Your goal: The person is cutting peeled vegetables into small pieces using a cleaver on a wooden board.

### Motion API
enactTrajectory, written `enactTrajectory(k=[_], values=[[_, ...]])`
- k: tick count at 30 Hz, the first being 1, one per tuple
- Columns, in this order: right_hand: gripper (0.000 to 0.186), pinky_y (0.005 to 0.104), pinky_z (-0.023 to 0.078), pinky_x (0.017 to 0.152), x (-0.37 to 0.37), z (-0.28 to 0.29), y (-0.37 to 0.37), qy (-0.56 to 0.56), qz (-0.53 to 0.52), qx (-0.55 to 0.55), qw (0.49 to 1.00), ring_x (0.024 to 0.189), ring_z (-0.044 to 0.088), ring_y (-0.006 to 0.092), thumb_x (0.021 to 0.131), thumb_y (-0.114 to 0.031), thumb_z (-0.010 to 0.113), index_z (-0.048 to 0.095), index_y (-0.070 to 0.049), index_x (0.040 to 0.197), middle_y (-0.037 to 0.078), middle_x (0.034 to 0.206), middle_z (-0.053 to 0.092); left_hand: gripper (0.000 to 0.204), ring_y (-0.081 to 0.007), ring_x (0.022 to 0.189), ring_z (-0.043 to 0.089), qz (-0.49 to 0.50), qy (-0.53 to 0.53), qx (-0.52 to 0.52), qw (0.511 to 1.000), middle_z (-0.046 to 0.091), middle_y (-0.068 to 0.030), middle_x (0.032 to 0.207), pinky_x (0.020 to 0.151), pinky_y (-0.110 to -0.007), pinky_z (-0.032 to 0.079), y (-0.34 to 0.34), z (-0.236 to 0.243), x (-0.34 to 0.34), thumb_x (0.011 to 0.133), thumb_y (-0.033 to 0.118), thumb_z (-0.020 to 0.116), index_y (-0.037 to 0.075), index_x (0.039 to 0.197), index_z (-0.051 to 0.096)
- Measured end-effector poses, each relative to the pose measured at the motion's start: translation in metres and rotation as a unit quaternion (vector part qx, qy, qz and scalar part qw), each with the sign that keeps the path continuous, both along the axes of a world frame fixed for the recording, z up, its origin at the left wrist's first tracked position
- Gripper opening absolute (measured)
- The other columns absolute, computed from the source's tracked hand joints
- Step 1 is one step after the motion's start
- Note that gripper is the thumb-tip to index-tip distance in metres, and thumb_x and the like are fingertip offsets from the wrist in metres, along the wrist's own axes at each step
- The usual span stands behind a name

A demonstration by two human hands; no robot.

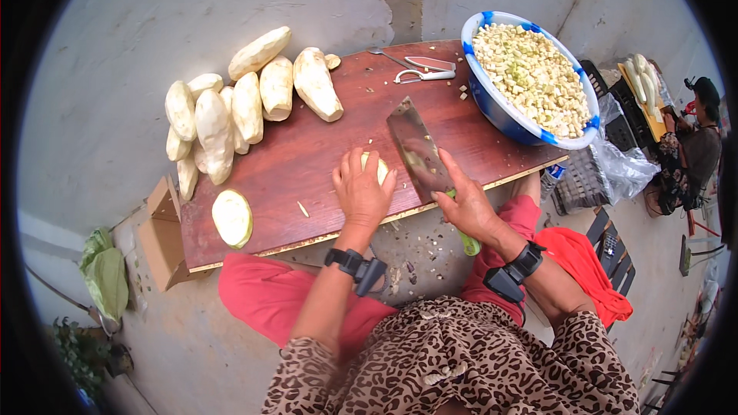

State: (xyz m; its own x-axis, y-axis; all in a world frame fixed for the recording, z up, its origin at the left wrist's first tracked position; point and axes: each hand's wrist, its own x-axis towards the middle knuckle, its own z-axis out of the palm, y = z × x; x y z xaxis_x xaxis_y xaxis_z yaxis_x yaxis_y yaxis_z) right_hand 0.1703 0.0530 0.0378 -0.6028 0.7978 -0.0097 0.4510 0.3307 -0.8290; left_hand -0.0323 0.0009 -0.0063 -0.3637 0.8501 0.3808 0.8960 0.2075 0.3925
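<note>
Right hand (470, 209) clamped on cleaver (420, 152). Left hand (363, 192) over slice (382, 171); cannot tell if fingers clamp it. Blue-labelled bottle (552, 175), print too small to read.

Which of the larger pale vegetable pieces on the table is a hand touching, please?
The cut piece partly covered by the left hand, just left of the cleaver; the separate cut slab and the heaped vegetables lie untouched.
</note>
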Motion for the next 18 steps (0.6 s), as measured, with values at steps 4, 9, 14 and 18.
enactTrajectory(k=[4, 9, 14, 18], values=[[0.08, 0.0419, 0.053, 0.059, -0.016, 0.015, -0.004, -0.005, 0.016, 0.0, 1.0, 0.059, 0.066, 0.03, 0.088, -0.004, 0.062, 0.019, -0.01, 0.155, 0.025, 0.08, 0.066, 0.054, -0.0344, 0.128, 0.042, 0.105, 0.015, 0.003, 0.994, 0.05, -0.0158, 0.133, 0.106, -0.049, 0.03, 0.002, -0.004, 0.018, 0.079, 0.038, 0.074, 0.007, 0.121, 0.062], [0.077, 0.0539, 0.047, 0.075, -0.024, 0.029, -0.004, -0.028, 0.056, 0.045, 0.997, 0.088, 0.06, 0.0535, 0.089, -0.004, 0.059, 0.018, -0.007, 0.154, 0.035, 0.09, 0.063, 0.075, -0.0385, 0.135, 0.036, 0.018, -0.038, -0.042, 0.998, 0.041, -0.022, 0.142, 0.111, -0.051, 0.026, -0.01, 0.007, 0.008, 0.077, 0.038, 0.077, 0.003, 0.137, 0.048], [0.075, 0.0549, 0.048, 0.078, -0.029, 0.035, -0.008, -0.088, 0.083, 0.054, 0.991, 0.088, 0.061, 0.0515, 0.089, -0.004, 0.056, 0.017, -0.007, 0.153, 0.033, 0.095, 0.064, 0.079, -0.0411, 0.135, 0.035, -0.051, -0.117, -0.04, 0.991, 0.037, -0.0246, 0.145, 0.112, -0.049, 0.029, -0.027, 0.015, -0.02, 0.076, 0.032, 0.077, 0.002, 0.141, 0.042], [0.078, 0.0571, 0.048, 0.074, -0.031, 0.032, -0.011, -0.105, 0.088, 0.068, 0.988, 0.083, 0.061, 0.0535, 0.089, -0.004, 0.059, 0.015, -0.008, 0.154, 0.036, 0.086, 0.063, 0.068, -0.0401, 0.138, 0.031, -0.099, -0.139, -0.043, 0.984, 0.035, -0.0253, 0.146, 0.112, -0.047, 0.029, -0.034, 0.006, -0.033, 0.078, 0.024, 0.077, 0.001, 0.135, 0.048]])
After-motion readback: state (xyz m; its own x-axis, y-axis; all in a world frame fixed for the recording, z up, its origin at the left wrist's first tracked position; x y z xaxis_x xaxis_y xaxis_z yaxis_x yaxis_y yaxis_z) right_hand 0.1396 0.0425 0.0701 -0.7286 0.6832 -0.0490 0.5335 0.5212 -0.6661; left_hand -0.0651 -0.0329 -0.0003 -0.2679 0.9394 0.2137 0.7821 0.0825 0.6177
